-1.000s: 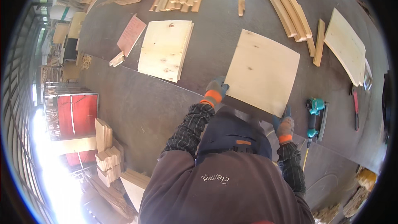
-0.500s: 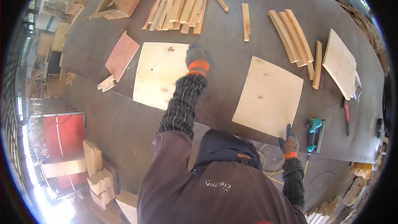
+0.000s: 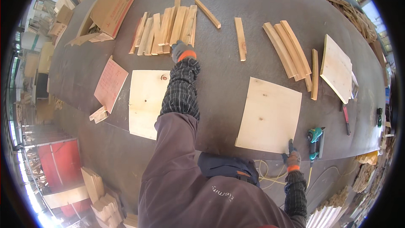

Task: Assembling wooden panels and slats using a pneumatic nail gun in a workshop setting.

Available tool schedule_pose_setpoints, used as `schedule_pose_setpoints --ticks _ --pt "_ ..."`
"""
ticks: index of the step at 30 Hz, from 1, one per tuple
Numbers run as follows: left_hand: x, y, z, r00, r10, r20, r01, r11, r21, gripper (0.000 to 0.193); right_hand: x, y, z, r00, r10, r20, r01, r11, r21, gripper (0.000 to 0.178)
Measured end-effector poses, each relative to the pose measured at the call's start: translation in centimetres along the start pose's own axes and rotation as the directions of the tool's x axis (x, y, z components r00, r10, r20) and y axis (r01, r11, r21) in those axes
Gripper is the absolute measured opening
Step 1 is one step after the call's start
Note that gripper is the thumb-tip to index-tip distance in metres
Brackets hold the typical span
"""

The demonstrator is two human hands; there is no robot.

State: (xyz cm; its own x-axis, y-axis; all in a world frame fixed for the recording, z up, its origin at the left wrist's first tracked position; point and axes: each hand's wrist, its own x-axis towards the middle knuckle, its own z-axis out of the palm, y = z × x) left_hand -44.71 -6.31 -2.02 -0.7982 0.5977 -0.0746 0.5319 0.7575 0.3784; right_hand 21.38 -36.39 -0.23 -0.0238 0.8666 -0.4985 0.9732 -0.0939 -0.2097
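Observation:
My left hand [image 3: 183, 52], in a grey glove with an orange cuff, has reached the near ends of a pile of light wooden strips [image 3: 162, 31]. Its fingers touch the strip ends and are partly hidden, so I cannot tell whether they grip one. Under my left forearm lies a square wooden panel [image 3: 143, 97] with knots. A second panel [image 3: 270, 116] lies flat to the right, close to the table's near edge. At that panel's near right corner rests my right hand [image 3: 292, 159], also gloved, fingers stretched out and apart.
A teal nail gun [image 3: 314, 143] with a yellow hose lies right of my right hand. Several curved strips [image 3: 291, 50], a tilted panel [image 3: 336, 69] and a red-handled tool [image 3: 346, 119] lie farther right. A pink written-on board [image 3: 111, 84] and an open cardboard box [image 3: 112, 10] are at left.
My left hand has moved forward and left, from the far right corner of the left panel to the strip pile. My right hand stays by the right panel's corner. The view has shifted slightly.

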Motion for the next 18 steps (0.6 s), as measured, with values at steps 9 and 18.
schedule_pose_setpoints --ticks 9,18 --pt "-4.5 -2.9 -0.1 0.74 0.35 0.574 0.539 0.201 -0.818 0.041 -0.1 -0.3 -0.3 0.999 -0.032 -0.018 0.031 0.998 -0.048 0.098" --pt "-19.3 -4.8 -6.8 0.529 0.675 0.514 0.596 0.135 -0.792 0.05 0.4 -0.5 -0.6 1.0 -0.002 0.02 0.002 1.0 -0.008 0.098"
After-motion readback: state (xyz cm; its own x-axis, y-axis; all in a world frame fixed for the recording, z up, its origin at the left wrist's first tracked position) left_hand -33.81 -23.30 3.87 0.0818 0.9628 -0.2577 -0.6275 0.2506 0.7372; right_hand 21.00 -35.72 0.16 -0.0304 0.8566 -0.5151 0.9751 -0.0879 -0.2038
